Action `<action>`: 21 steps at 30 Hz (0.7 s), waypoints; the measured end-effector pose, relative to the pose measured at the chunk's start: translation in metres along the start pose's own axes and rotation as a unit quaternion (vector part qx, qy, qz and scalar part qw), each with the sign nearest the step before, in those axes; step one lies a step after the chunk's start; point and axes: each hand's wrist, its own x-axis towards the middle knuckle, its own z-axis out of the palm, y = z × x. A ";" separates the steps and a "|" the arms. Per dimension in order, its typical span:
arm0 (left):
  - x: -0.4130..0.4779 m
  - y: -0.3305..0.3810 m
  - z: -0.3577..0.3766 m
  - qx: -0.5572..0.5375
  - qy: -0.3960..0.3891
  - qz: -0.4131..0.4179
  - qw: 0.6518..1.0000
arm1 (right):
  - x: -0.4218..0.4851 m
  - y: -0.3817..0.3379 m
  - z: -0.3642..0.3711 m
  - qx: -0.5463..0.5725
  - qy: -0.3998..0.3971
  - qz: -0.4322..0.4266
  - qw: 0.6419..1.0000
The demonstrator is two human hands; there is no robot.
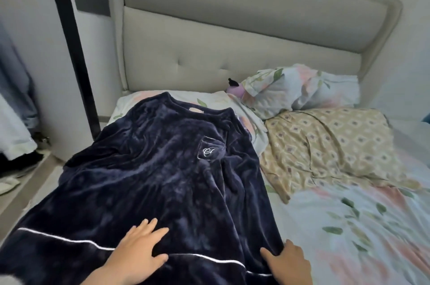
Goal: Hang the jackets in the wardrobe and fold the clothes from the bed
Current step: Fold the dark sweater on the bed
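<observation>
A dark navy velvet top (pixel 162 180) lies spread flat on the bed, neck toward the headboard, with a chest pocket bearing a white monogram (pixel 208 151) and a white piping line near its hem. My left hand (pixel 137 247) rests flat on the lower part of the top, fingers straight and spread. My right hand (pixel 288 261) sits at the top's right hem edge, thumb on the fabric; its fingers are partly hidden, so a grip is not plain.
The bed sheet (pixel 349 226) is floral. A beige patterned pillow (pixel 330 145) and a floral pillow (pixel 300 89) lie near the padded headboard (pixel 232 52), with a small purple toy (pixel 235 88). Clothes (pixel 14 103) hang at the left beside a white wardrobe panel.
</observation>
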 end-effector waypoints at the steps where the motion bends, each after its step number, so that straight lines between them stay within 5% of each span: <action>1: -0.002 0.008 0.002 0.001 -0.009 -0.008 1.000 | -0.001 0.008 0.001 0.041 -0.022 -0.004 0.999; 5: 0.002 0.030 0.003 -0.020 -0.036 -0.075 0.996 | 0.010 0.044 -0.025 0.283 -0.046 -0.039 0.957; 10: 0.016 0.068 -0.015 -0.101 -0.039 -0.109 0.988 | 0.050 0.110 -0.120 0.553 0.003 0.096 0.827; 14: 0.027 0.120 -0.021 -0.141 -0.036 -0.055 0.988 | 0.062 0.139 -0.164 0.565 -0.070 0.107 0.815; 21: 0.014 0.200 -0.024 -0.339 -0.103 0.014 0.935 | 0.012 0.063 -0.150 0.526 -0.213 -0.064 0.821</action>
